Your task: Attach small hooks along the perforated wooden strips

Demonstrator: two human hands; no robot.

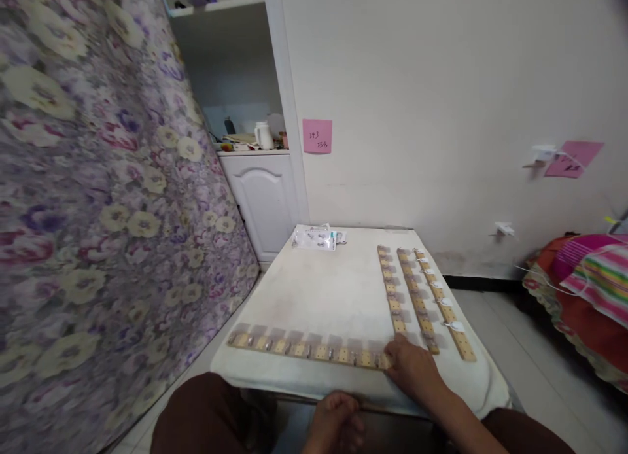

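Note:
A long wooden strip with small holes lies crosswise near the table's front edge, with several small metal pieces and clear plastic flaps along it. My right hand has its fingers closed at the right end of this strip; the fingertips are partly hidden. Just below the front edge, my left hand is curled loosely, apart from the strip, and nothing shows in it. To the right lie three more wooden strips: one with clear flaps, a middle one and an outer one with white tags.
Clear plastic packets lie at the back left of the white-covered table. A floral curtain hangs on the left beside a white cabinet. Pink notes are on the wall. Colourful bedding is at the right.

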